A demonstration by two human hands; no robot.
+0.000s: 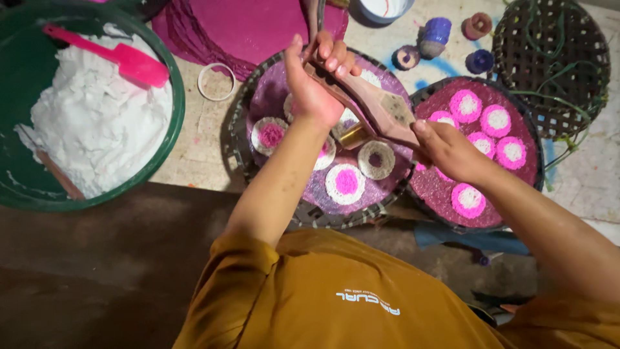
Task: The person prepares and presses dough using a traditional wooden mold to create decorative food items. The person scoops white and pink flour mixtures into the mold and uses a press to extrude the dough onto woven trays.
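A wooden press tool [378,106] with a brass cylinder [354,135] under it is held in both hands above a round woven tray [240,145] lined in purple. My left hand [314,81] grips the far end of the tool, and my right hand [447,150] grips the near end. Round noodle-like discs lie on the tray, among them a white one with a pink middle [345,183] and a pale one with a hole [376,159]. To the right, a second tray [445,223] carries several pink discs with white middles [496,121].
A large green basin [173,123] of white dough with a pink spatula [126,59] stands at the left. A stack of magenta mats [258,26] lies at the back. An empty woven basket [555,58] is at the far right, with small purple moulds [436,35] beside it.
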